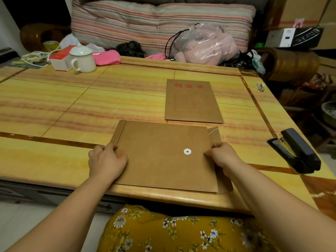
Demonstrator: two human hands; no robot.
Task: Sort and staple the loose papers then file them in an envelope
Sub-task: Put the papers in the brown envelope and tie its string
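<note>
A brown kraft envelope lies back side up near the table's front edge, with a white string button on it. My left hand grips its left edge, fingers curled onto the paper. My right hand pinches the right end, where the flap and a thin string show. A second brown envelope with red characters lies face up farther back. No loose papers are visible. A black stapler sits at the right.
The yellow striped table carries a white lidded mug and a red-and-white box at the back left. A small clip lies at the back right. Pink cloth and a plastic bag sit behind.
</note>
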